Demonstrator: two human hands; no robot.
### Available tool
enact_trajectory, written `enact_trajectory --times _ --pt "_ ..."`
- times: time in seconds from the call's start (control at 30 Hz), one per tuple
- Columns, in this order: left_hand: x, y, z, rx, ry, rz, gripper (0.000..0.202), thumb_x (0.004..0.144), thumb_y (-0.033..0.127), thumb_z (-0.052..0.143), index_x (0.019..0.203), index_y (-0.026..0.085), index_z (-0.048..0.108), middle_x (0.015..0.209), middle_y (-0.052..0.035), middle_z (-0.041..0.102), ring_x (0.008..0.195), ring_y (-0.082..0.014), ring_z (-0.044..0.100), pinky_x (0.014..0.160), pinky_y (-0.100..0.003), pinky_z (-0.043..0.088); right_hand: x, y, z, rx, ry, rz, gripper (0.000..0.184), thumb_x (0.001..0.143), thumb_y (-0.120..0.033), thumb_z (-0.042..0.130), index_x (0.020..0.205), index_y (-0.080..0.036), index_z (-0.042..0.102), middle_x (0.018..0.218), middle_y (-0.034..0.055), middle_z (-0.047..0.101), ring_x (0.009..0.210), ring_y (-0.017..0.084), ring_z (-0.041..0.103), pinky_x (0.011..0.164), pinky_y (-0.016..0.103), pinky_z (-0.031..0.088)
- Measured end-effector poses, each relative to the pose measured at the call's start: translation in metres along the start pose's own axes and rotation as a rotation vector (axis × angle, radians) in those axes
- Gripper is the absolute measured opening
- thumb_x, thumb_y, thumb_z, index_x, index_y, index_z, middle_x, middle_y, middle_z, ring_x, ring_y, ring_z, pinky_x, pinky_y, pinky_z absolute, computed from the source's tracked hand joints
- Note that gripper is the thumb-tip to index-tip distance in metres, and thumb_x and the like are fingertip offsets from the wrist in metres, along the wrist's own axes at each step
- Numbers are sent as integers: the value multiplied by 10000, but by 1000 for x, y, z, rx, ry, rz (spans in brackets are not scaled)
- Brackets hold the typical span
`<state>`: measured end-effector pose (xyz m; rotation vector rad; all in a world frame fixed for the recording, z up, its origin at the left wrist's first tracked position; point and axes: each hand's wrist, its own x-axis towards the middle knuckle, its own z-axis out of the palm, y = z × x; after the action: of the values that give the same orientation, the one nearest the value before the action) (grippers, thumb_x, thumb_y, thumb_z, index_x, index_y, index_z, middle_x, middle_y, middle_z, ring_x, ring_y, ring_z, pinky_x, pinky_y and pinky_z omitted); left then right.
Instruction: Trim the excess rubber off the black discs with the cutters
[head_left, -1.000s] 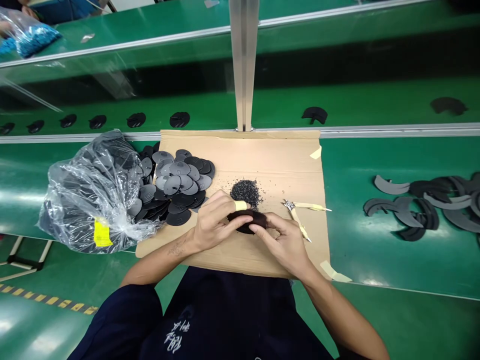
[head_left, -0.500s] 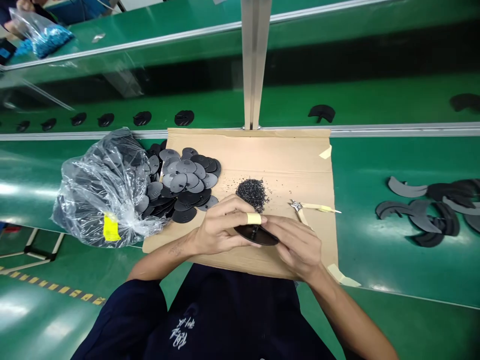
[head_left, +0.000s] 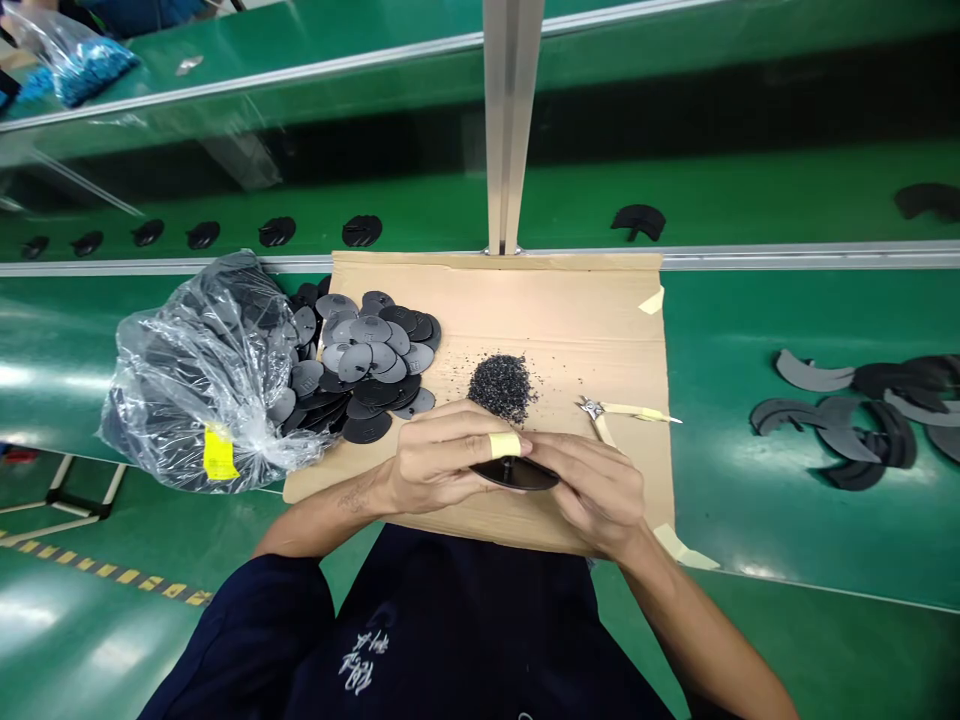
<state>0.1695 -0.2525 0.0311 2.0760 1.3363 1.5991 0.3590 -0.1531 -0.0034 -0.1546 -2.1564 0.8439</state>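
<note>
Between both hands, a round black plastic disc [head_left: 523, 474] is held tilted over the near part of the cardboard sheet [head_left: 585, 310]. My left hand [head_left: 441, 458], with yellow tape round one finger, grips its left side. Fingers of my right hand [head_left: 596, 488] close on its right side, fingertips meeting those of the left. What the fingertips pinch on top is hidden. Just beyond my hands lies a heap of tiny black parts [head_left: 501, 386]. Nippers [head_left: 628, 411] with pale handles rest on the cardboard, to the right of the heap.
Many grey and black discs [head_left: 373, 345] are piled left, beside a clear plastic bag [head_left: 199, 370] of discs. Curved black pieces [head_left: 847, 430] lie on the green bench at right. Finished-looking discs [head_left: 277, 231] line the strip behind a metal post [head_left: 511, 120]. A bag of blue parts [head_left: 94, 70] sits far left.
Both hands stay round the disc, with only slight finger shifts. Discs on the rear strip appear a little further left.
</note>
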Motion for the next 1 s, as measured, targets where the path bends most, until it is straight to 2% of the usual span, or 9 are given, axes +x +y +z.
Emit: enact_trajectory --times 0.17,0.33,0.47,0.57,0.67,0.77,0.87,0.93,1.0 --pt "-1 3 0 7 11 -17 354 915 156 738 1265 185 691 969 -81 776 880 -172 743 738 -289 628 0 -1 -1 29 -1 11 444 937 -16 560 1316 -214 678 1150 66 774 1004 214 770 875 318 675" --pt "-1 2 -1 -4 -14 -39 303 914 181 747 1215 173 712 946 -86 771 856 -169 734 742 -293 623 -3 0 0 19 -6 10 430 945 -43 572 1319 -224 682 1143 63 776 965 215 779 851 318 681" --pt "-1 -3 1 -70 -57 -66 277 923 225 742 1194 177 711 981 -97 766 942 -199 723 815 -355 629 -2 2 2 -11 8 -22 425 959 -52 550 1318 -237 679 1144 69 774 969 220 776 845 326 680" --pt "-4 -6 0 -114 -92 -118 255 929 212 730 1179 166 711 991 -106 760 976 -207 727 853 -359 629 -2 8 -4 1 -56 -18 395 996 -107 556 1364 -231 626 1182 87 756 1067 230 745 904 380 663" --pt "-8 -9 -4 -45 -68 -125 254 912 202 750 1159 153 714 989 -102 754 923 -180 729 802 -290 619 -11 21 -23 -210 -164 101 423 994 -329 651 1397 -223 579 1322 145 673 1257 324 631 1033 557 574" --pt "-11 -13 -8 21 -50 -186 214 939 239 723 1128 140 712 952 -88 742 860 -154 710 743 -245 594 -30 36 -45 -569 -263 313 577 948 -506 678 1411 -182 560 1392 232 573 1296 440 544 1007 658 524" --pt "-13 -20 -9 10 -69 -370 202 1007 294 622 1098 136 707 958 -87 741 885 -156 710 779 -247 583 -49 44 -57 -762 -350 448 547 987 -490 590 1393 -124 566 1279 263 592 1158 458 582 849 600 567" --pt "-16 -27 -7 -34 -77 -490 242 1033 322 568 1125 142 702 1060 -104 750 984 -176 720 861 -270 585 -56 44 -58 -800 -357 477 480 1014 -458 521 1349 -123 599 1203 245 608 1058 424 608 786 544 568" --pt "-19 -34 -4 -92 -52 -568 279 1018 360 594 1163 143 694 1133 -113 749 1040 -193 724 897 -286 588 -54 40 -55 -766 -321 488 441 1029 -433 473 1322 -134 615 1191 229 598 991 377 628 766 498 566"
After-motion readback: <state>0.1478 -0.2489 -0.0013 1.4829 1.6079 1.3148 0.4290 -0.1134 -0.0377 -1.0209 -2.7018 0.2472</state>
